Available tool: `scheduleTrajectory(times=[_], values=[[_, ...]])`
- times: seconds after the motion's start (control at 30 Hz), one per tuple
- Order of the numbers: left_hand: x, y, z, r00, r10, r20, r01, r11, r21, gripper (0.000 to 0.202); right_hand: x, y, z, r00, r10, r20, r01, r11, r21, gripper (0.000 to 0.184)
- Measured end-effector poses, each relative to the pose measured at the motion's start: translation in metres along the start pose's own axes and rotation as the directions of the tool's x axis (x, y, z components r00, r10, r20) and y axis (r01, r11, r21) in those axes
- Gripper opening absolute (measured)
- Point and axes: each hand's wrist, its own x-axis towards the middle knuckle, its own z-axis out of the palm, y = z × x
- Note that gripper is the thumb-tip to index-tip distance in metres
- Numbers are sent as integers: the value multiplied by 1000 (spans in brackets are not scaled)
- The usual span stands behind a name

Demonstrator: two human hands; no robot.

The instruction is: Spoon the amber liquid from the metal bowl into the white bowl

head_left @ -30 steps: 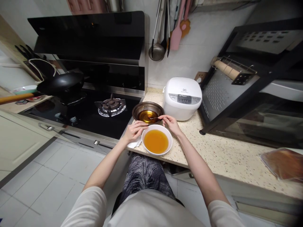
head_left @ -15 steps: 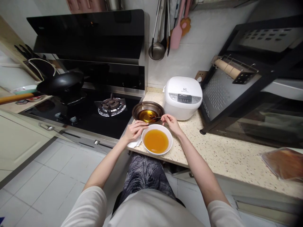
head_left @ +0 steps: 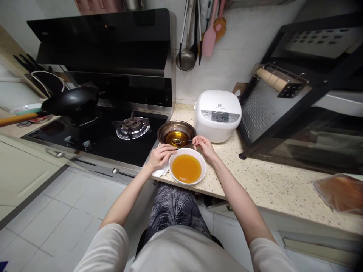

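Note:
A white bowl (head_left: 173,178) of orange liquid sits at the front edge of the speckled counter (head_left: 263,181). Behind it stands a dark metal bowl (head_left: 163,130) holding amber liquid. My right hand (head_left: 204,147) pinches the handle of a metal spoon (head_left: 181,142) whose tip dips into the metal bowl. My left hand (head_left: 160,155) rests at the white bowl's left rim, fingers curled over a white cloth (head_left: 160,172); whether it grips anything is unclear.
A white rice cooker (head_left: 218,115) stands behind the bowls. A black gas hob (head_left: 99,138) with a black pan (head_left: 70,100) lies to the left. A black rack (head_left: 297,98) fills the right; utensils (head_left: 195,34) hang on the wall. A brown packet (head_left: 338,192) lies far right.
My right hand has shifted the spoon slightly within the metal bowl. The view has tilted a little; the bowls and my left hand stay put.

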Motion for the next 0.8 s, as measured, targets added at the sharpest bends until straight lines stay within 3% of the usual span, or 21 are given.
scheduleTrajectory(times=[0.57, 0.8], values=[[-2, -1, 0, 1000, -8, 13, 7, 1000, 7, 34, -8, -37, -14, 987, -123, -106, 134, 985, 104, 48], [-2, -2, 0, 1000, -7, 10, 7, 1000, 2, 34, -12, -55, -21, 980, -133, -151, 146, 986, 81, 53]])
